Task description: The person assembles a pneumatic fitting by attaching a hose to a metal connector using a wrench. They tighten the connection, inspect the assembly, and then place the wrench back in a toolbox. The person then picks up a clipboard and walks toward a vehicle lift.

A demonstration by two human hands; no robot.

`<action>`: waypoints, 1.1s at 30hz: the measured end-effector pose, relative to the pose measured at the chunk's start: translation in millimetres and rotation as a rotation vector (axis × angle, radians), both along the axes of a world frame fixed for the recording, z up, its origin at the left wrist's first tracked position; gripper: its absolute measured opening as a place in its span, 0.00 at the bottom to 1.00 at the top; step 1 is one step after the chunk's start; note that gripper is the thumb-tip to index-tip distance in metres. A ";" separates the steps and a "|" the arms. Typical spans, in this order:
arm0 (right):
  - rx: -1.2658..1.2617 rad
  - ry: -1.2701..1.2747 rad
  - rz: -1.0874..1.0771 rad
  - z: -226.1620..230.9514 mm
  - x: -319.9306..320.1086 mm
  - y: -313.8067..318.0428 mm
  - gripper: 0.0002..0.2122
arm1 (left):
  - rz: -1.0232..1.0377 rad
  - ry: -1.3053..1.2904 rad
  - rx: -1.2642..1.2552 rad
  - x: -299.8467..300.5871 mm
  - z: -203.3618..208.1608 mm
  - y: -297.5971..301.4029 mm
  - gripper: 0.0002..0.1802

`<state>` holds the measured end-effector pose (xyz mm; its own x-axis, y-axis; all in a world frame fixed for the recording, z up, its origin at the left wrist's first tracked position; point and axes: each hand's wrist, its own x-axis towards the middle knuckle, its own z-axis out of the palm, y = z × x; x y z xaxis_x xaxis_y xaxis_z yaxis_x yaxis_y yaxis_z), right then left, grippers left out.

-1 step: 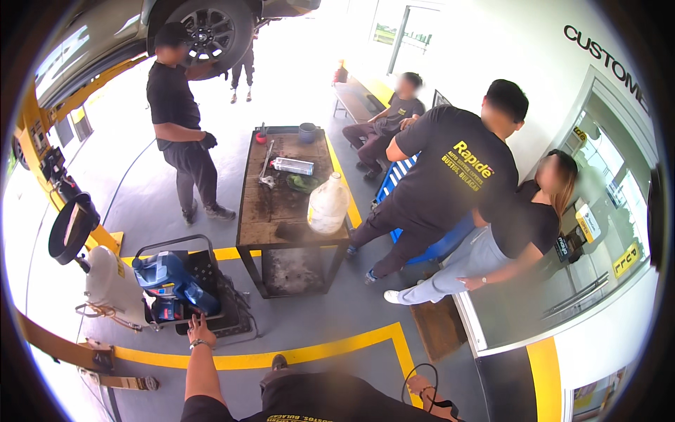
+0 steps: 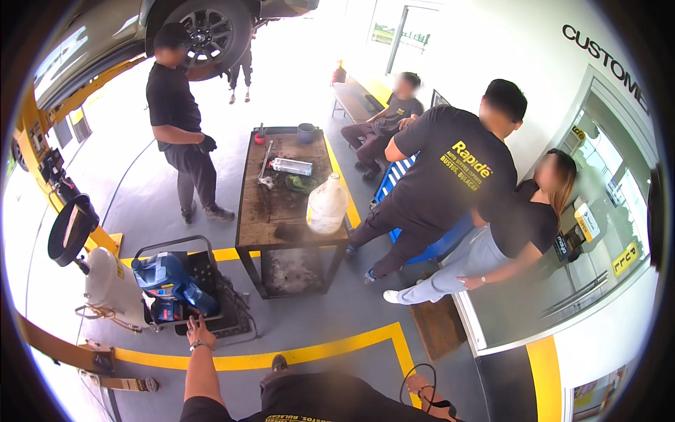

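My left hand point(image 2: 199, 330) reaches forward with its fingers apart, at the near edge of a black wheeled cart point(image 2: 235, 320). On the cart lie a large blue jug point(image 2: 169, 274) and a smaller blue container point(image 2: 167, 310) with a red part. Whether the fingertips press on the cart's edge, I cannot tell. Low on the right, beside my body, is my right hand point(image 2: 418, 384). A thin black cable point(image 2: 402, 385) loops around it; its fingers are too unclear to show a grip.
A workbench point(image 2: 271, 232) ahead carries a white jug point(image 2: 328, 204), a spray can point(image 2: 291, 167) and a wrench point(image 2: 266, 176). Left stand a white drain tank point(image 2: 112, 288) and a yellow lift post point(image 2: 35, 141) under a raised vehicle. Several people stand or sit around; a doormat point(image 2: 437, 330) lies right.
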<state>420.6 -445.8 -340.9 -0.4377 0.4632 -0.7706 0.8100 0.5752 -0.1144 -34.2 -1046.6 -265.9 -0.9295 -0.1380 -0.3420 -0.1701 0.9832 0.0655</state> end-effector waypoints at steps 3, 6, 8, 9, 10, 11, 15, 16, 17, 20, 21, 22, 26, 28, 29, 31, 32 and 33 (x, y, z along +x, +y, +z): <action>-0.012 0.008 0.121 -30.7 -5.1 -7.0 0.22 | 0.048 0.165 0.076 4.7 -22.3 15.5 0.39; -0.043 0.055 0.294 -80.5 -6.8 -26.8 0.22 | -0.107 -0.189 0.117 47.8 -65.4 45.6 0.36; -0.168 0.136 0.313 -88.4 -73.4 -84.8 0.22 | -0.678 -0.359 0.278 71.4 -156.2 -24.6 0.31; -0.141 0.059 0.151 -63.9 -38.9 -79.8 0.22 | -0.390 -0.631 0.618 103.6 -125.7 58.7 0.27; -0.198 0.053 0.082 -43.6 -55.8 -107.7 0.23 | -0.310 -0.615 0.630 112.4 -142.3 37.6 0.26; -0.204 0.052 0.099 -39.4 -63.2 -114.2 0.23 | -0.260 -0.595 0.667 115.6 -171.7 28.7 0.26; -0.159 0.029 -0.009 -15.2 -34.2 -126.3 0.24 | 0.025 -1.080 0.468 60.4 -134.2 33.0 0.24; -0.159 0.047 -0.029 -5.7 -38.7 -132.9 0.24 | -0.035 -1.011 0.338 45.2 -131.4 22.9 0.23; -0.151 0.070 -0.008 -8.4 -47.4 -134.8 0.24 | -0.405 -0.881 0.105 31.4 -142.1 3.0 0.23; -0.106 0.073 -0.065 -10.1 -43.9 -141.9 0.24 | -0.748 -0.704 -0.027 -22.6 -155.5 -19.2 0.24; -0.097 0.047 -0.112 -10.0 -40.6 -144.9 0.24 | -0.726 -0.705 0.035 -27.3 -158.2 -19.1 0.24; -0.089 0.021 -0.156 -9.8 -34.7 -152.0 0.23 | -0.811 -0.697 -0.030 -33.6 -160.8 -17.3 0.22; -0.058 0.119 -0.377 -25.6 17.4 -185.0 0.23 | -1.104 -0.660 -0.237 -35.0 -162.8 48.6 0.24; -0.231 0.000 -0.487 -25.6 23.2 -179.5 0.23 | -1.112 -0.636 -0.218 -41.6 -161.4 72.2 0.21; -0.331 -0.046 -0.523 -29.4 18.0 -176.7 0.23 | -1.060 -0.610 -0.149 -44.0 -171.4 73.5 0.19; -0.306 -0.033 -0.387 -34.9 29.9 -168.8 0.25 | -1.146 -0.594 -0.102 -38.6 -175.5 110.8 0.21; -0.283 -0.036 -0.334 -42.4 48.2 -164.4 0.26 | -1.278 -0.593 -0.136 -28.1 -172.0 144.5 0.21; -0.270 -0.031 -0.374 -50.9 63.6 -158.2 0.26 | -1.408 -0.589 -0.171 -16.6 -168.5 180.1 0.22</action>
